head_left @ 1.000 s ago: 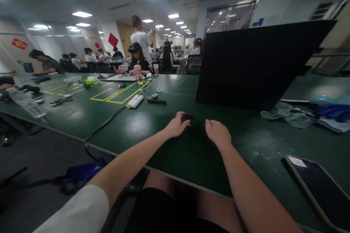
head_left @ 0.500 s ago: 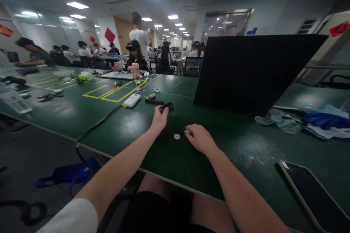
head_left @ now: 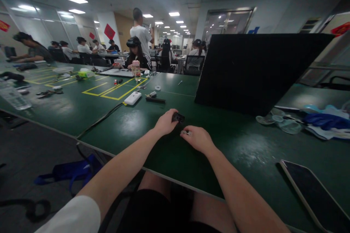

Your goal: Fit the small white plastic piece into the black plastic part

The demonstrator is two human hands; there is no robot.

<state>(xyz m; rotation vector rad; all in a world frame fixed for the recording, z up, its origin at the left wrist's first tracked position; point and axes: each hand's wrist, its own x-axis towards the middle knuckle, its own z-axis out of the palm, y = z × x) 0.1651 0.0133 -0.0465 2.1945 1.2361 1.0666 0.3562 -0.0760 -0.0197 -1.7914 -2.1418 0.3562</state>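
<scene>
My left hand [head_left: 165, 122] is closed on a small black plastic part [head_left: 178, 117], held just above the green table [head_left: 131, 120]. Close by, a bit nearer to me and to the right, my right hand [head_left: 200, 139] pinches a small white ring [head_left: 184, 132] between its fingertips. A second small pale piece [head_left: 189, 133] shows beside the ring in the same fingers; its kind is too small to make out. The two hands are close together but apart.
A large black panel [head_left: 254, 72] stands behind at right. A phone-like slab [head_left: 311, 193] lies at front right, clear plastic pieces [head_left: 287, 123] farther back. Beyond my left hand lie a black bar [head_left: 155, 100], a white device [head_left: 133, 98] and a drink bottle [head_left: 136, 72].
My right hand has picked the white ring up from the table. My left hand has moved right and nearer to me with the black part, towards my right hand.
</scene>
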